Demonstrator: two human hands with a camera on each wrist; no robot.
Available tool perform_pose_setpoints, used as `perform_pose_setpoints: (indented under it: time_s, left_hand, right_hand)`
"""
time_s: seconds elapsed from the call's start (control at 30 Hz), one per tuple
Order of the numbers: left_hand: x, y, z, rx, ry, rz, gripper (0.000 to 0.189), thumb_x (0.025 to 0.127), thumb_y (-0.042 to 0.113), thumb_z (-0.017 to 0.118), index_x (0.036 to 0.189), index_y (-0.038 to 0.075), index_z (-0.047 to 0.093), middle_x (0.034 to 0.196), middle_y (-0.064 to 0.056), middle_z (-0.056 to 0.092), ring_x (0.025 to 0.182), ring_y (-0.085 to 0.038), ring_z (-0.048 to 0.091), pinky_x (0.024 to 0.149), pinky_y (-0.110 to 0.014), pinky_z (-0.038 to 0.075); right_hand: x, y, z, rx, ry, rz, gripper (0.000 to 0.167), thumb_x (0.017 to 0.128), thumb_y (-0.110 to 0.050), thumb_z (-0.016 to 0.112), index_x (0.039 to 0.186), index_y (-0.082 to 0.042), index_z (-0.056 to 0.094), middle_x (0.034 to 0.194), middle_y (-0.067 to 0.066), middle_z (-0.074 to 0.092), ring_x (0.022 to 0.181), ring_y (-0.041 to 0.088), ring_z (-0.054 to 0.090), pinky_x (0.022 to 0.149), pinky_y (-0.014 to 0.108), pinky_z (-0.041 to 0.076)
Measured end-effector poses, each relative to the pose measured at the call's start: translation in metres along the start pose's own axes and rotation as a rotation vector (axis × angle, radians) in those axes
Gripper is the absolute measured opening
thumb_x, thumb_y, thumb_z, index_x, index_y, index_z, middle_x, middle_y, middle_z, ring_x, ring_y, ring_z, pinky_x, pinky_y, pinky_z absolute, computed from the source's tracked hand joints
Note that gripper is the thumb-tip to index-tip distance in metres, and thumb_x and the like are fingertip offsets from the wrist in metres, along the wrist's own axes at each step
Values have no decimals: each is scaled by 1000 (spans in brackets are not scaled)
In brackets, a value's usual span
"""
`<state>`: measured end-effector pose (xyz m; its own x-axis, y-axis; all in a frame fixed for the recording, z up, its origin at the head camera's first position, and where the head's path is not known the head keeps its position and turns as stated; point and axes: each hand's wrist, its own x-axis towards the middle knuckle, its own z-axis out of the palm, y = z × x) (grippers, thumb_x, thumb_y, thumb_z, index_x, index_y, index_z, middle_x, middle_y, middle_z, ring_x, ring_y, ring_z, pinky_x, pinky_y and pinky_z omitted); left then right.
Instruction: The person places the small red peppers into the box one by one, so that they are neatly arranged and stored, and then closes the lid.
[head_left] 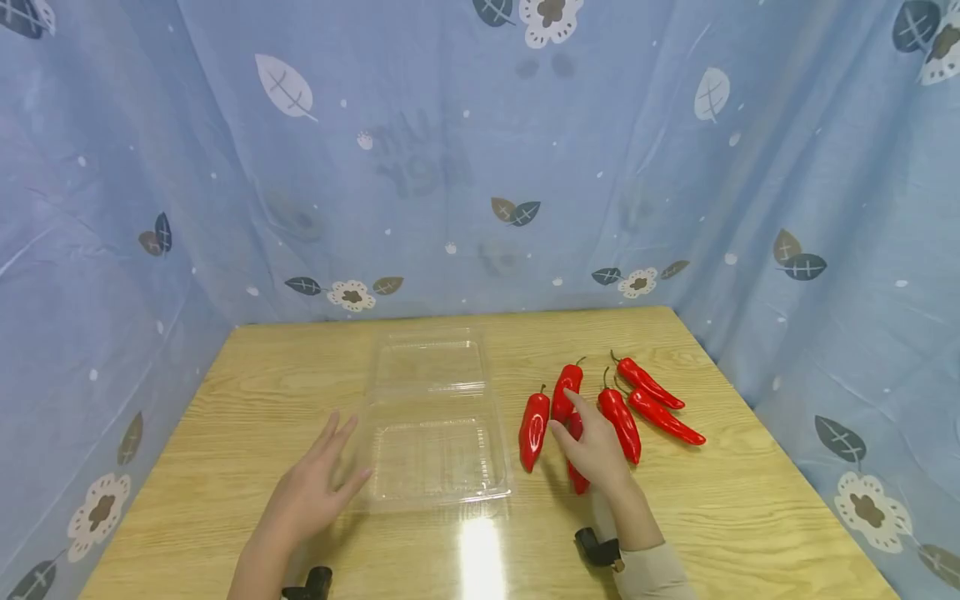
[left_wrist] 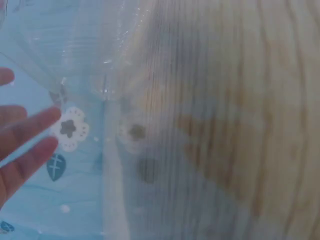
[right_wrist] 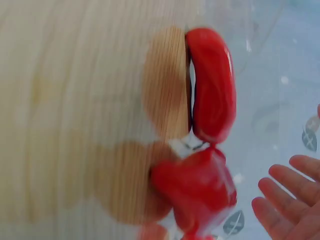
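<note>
An unlidded transparent plastic clamshell box [head_left: 435, 467] lies spread on the table, its lid half [head_left: 427, 362] folded back behind it. My left hand [head_left: 309, 487] hovers just left of the box with fingers spread, holding nothing. In the left wrist view those fingers [left_wrist: 30, 122] look straight. Over a group of several red chili peppers, my right hand [head_left: 595, 450] hangs with fingers extended. It partly covers one pepper [head_left: 576, 475]; another pepper [head_left: 534, 432] lies to its left. The right wrist view shows the right hand [right_wrist: 292, 200] apart from a blurred pepper [right_wrist: 214, 85].
More peppers [head_left: 666, 417] lie at the right, stems pointing away. The wooden table [head_left: 277, 367] ends at a blue patterned curtain [head_left: 450, 167] behind and on both sides. A black wrist-camera mount [head_left: 598, 548] sits below the right hand.
</note>
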<state>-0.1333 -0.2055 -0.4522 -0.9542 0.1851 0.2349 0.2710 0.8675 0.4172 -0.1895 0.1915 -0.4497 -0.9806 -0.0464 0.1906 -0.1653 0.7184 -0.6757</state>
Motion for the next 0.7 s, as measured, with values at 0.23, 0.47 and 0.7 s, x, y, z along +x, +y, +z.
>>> perform_pose_setpoints:
  time_s: [0.23, 0.47, 0.7]
  left_hand:
    - [-1, -11, 4, -173, -4, 28, 63, 93, 34, 61, 147, 16, 34, 155, -18, 23, 118, -38, 56, 91, -71, 43]
    - [-3, -17, 9, -258, 25, 74, 53, 93, 27, 61, 138, 3, 45, 150, -22, 31, 109, -37, 60, 84, -60, 53]
    - [-2, -21, 15, -252, 82, 207, 42, 90, 10, 64, 128, -3, 54, 145, -21, 42, 105, -26, 63, 82, -42, 58]
  right_hand:
    - [1, 18, -20, 90, 30, 30, 59, 94, -29, 60, 142, -3, 38, 143, 20, 44, 131, 40, 42, 106, 58, 40]
    - [3, 44, -43, 198, 54, 49, 55, 95, -23, 58, 140, 1, 39, 141, 24, 45, 129, 39, 44, 105, 54, 42]
    - [-2, 67, -59, 264, 21, 105, 54, 96, -21, 57, 140, 5, 38, 142, 25, 43, 132, 39, 41, 108, 46, 41]
